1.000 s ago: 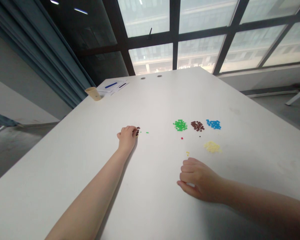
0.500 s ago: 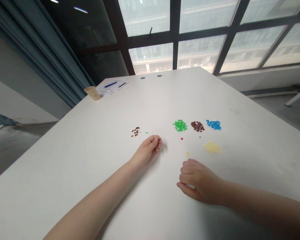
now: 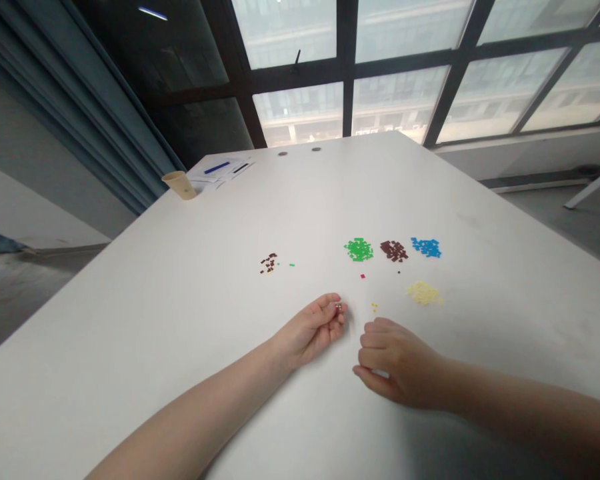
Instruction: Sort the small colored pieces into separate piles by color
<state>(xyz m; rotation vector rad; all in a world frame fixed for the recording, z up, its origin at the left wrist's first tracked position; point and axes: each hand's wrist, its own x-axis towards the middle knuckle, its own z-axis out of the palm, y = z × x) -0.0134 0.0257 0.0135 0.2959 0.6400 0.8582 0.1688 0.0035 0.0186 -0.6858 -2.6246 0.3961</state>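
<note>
Head view. The left hand (image 3: 310,331) had moved away from the small dark-brown scatter (image 3: 269,263) that it touched 1.0 s earlier, and now lay just beside the right hand (image 3: 397,363). The 2 hands were apart, not touching. The left fingertips (image 3: 331,305) were closed on a few tiny brown pieces (image 3: 338,308). The right hand stayed loosely curled on the table; whether it held anything could not be told.

The white table (image 3: 130,320) carried 4 heaps of tiny pieces: green (image 3: 359,249), dark brown (image 3: 393,251), blue (image 3: 426,247) and pale yellow (image 3: 423,293). Loose green bits (image 3: 291,265), a red bit (image 3: 363,275) and yellow bits (image 3: 375,307) lay nearby. At the far end stood a paper cup (image 3: 179,185) beside printed papers (image 3: 220,168). Behind the table were a dark-framed window (image 3: 347,73) and a blue-grey curtain (image 3: 75,93), with a grey floor (image 3: 10,300) at left.
</note>
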